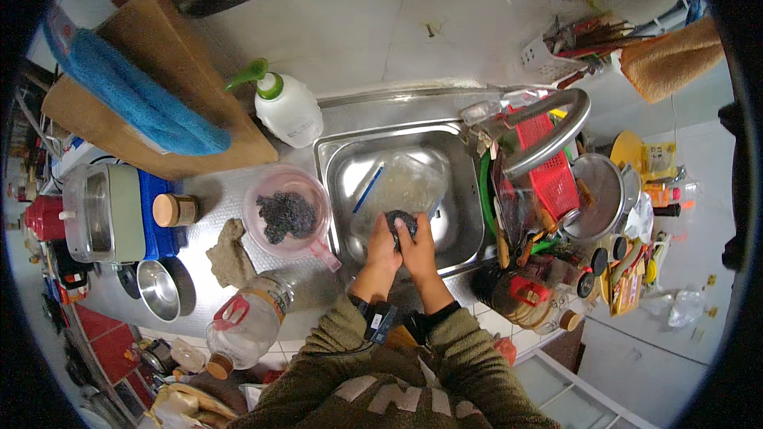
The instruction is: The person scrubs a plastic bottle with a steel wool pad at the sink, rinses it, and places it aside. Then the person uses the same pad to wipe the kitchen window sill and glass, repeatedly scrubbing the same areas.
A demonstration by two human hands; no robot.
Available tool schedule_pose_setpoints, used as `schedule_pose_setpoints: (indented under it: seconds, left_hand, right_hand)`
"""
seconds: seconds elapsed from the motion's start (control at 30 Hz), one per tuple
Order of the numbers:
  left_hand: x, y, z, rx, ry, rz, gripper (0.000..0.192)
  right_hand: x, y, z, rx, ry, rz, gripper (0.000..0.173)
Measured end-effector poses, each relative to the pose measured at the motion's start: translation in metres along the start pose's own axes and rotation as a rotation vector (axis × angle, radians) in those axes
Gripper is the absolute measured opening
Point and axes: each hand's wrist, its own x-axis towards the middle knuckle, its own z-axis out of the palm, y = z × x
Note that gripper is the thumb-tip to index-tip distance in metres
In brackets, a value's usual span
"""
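My left hand [382, 247] and my right hand [419, 247] are together over the near part of a steel sink [459, 232], both closed around a dark, rounded clump [400, 226] whose material I cannot tell. Beneath them in the sink lies a translucent, rounded container or bag [411, 182], and a thin blue strip [368, 189] is at its left. On the counter left of the sink stands a pink translucent pitcher [253, 229] with a dark, crumbly mass [289, 215] inside.
A curved metal faucet [581, 125] arches at the sink's right, near a red plastic basket [545, 173] and a metal strainer [596, 196]. At left are a white pump bottle [289, 110], a grey-brown cloth [229, 256], a lidded jar [173, 210], a steel bowl [158, 291] and a large plastic bottle [250, 328].
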Motion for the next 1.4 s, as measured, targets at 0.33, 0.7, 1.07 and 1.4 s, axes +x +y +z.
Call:
schedule_pose_setpoints:
  seconds: [0.33, 0.7, 1.07, 1.4]
  left_hand:
    - [-0.012, 0.020, 0.016, 0.665, 0.055, 0.090, 0.055]
    - [0.005, 0.011, -0.050, 0.698, 0.045, 0.331, 0.040]
    - [0.024, 0.012, -0.080, 0.472, 0.079, 0.123, 0.058]
    - [0.045, -0.001, -0.091, 0.167, 0.147, -0.179, 0.060]
  right_hand:
    - [0.008, -0.011, -0.008, -0.323, -0.086, 0.058, 0.049]
    - [0.038, 0.022, -0.018, -0.608, -0.056, -0.240, 0.048]
    - [0.082, 0.064, 0.066, -1.237, -1.034, -0.064, 0.062]
    - [0.069, 0.122, 0.060, -0.454, -0.349, -0.025, 0.024]
